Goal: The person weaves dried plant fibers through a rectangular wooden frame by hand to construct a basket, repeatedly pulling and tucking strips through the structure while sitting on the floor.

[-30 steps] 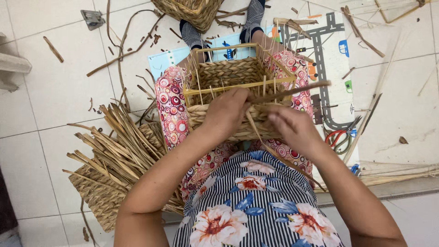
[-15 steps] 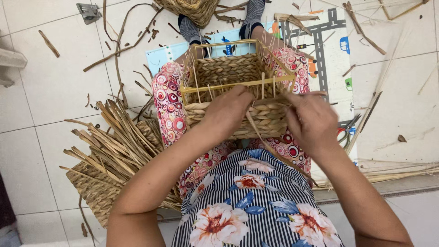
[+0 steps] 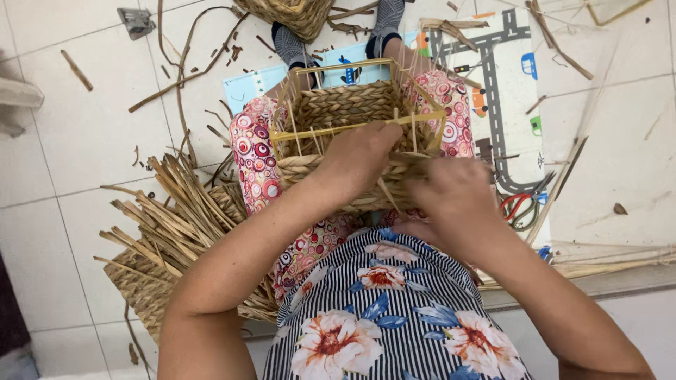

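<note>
We see half-woven basket (image 3: 352, 116) on lap, centre frame. Left hand (image 3: 359, 158) clamps its near wall; right hand (image 3: 451, 193) (blurred) pinches straw strand (image 3: 386, 191). Straw bundle (image 3: 176, 218) at 9 o'clock, scissors (image 3: 521, 204) at 3.

Tan woven basket (image 3: 352, 112) in the lap, plaited in pale straw tones, its frame (image 3: 331, 130) a brighter yellow. The trousers (image 3: 253, 158) underneath are pink, covered in red and white circles. Nearer, the top (image 3: 380, 317) carries thin black-and-white stripes with big peach flowers and blue leaves. On the left, a heap of dry reeds (image 3: 172, 222), dull golden-brown, lies on off-white floor tiles (image 3: 77, 141). Far right, a play mat (image 3: 503, 77), white with grey roads and spots of blue, orange and green. Red-handled scissors (image 3: 517, 206) to the right. Grey socks (image 3: 289, 43) at the far end.
</note>
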